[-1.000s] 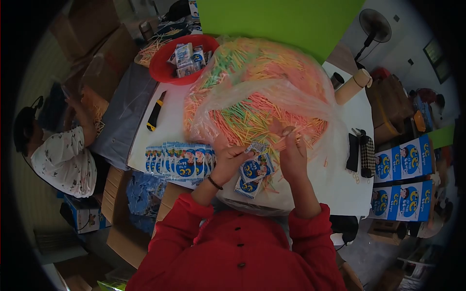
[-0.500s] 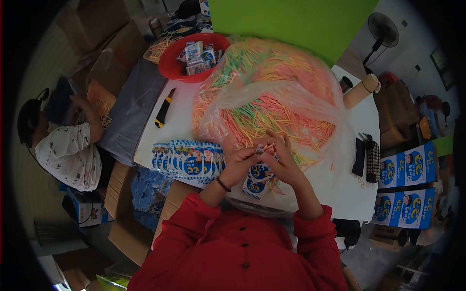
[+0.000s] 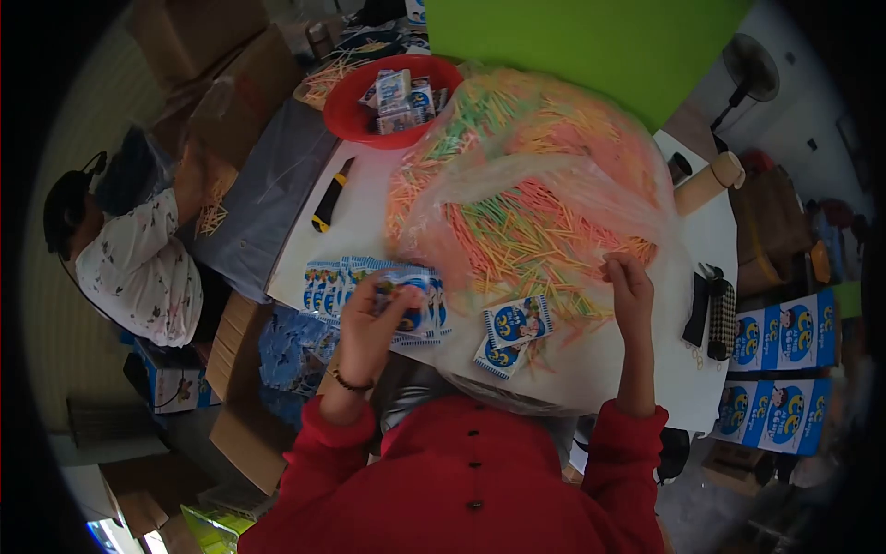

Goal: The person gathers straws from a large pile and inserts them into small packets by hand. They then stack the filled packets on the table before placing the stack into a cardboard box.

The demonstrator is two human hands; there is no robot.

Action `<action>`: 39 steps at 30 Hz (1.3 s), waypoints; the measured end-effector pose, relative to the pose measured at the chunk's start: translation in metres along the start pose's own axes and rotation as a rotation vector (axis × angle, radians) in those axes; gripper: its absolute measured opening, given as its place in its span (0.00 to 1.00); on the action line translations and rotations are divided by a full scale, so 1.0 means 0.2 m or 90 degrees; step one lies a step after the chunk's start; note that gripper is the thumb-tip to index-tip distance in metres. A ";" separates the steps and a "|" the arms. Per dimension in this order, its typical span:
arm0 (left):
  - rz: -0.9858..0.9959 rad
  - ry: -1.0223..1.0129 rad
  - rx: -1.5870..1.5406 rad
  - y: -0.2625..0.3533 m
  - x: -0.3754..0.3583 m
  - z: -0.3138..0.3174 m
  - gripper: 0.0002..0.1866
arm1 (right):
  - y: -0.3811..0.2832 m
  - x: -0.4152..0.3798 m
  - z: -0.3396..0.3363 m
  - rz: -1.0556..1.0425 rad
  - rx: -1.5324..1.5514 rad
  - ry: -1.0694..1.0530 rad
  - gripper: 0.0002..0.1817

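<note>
My left hand is over a row of blue-and-white printed packets, thumb and fingers apart around a packet's edge; motion smears the fingertips. No grip on a packet can be made out. My right hand is at the right side of a large heap of pink, green and yellow thin sticks, its fingers curled together. Whatever they may hold is hidden. Between my hands, one printed packet overlaps another packet at the near edge of the heap.
Clear plastic sheeting partly covers the sticks. A red bowl of packets stands at the back left, near a yellow-black box cutter. A pencil case and printed boxes are at right. Another person sits at left.
My hands have moved apart from their meeting point over the sticks: left toward the packet row, right out to the heap's right side. The packet and sticks they handled have left them.
</note>
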State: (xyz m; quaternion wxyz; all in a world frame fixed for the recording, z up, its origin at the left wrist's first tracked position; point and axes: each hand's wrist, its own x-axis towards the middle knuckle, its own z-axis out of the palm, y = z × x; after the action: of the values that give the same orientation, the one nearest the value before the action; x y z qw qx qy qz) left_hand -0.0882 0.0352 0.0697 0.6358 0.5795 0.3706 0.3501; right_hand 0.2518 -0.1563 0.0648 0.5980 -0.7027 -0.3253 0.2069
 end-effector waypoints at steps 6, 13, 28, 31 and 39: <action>0.374 0.162 0.713 -0.03 0.07 -0.10 0.25 | 0.16 0.27 0.16 -0.229 -0.382 -0.046 0.09; 0.488 -0.008 0.708 -0.01 0.00 0.21 0.23 | 0.20 0.59 0.31 -0.275 -0.732 -0.005 0.27; 0.271 -0.338 0.422 -0.33 0.19 0.65 0.17 | 0.27 0.48 0.13 -0.297 -0.608 -0.117 0.26; 0.180 -0.319 0.300 -0.33 0.18 0.63 0.14 | 0.24 0.36 0.19 -0.136 -0.246 -0.069 0.20; 0.190 -0.332 0.337 -0.38 0.19 0.60 0.12 | 0.38 0.21 0.21 -0.097 -0.015 0.040 0.06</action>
State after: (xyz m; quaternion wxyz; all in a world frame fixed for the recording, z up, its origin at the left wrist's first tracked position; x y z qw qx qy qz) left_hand 0.0369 0.0041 -0.0028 0.4794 0.8403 0.1857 0.1720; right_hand 0.2685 -0.1017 -0.0130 0.6137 -0.6890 -0.3612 0.1350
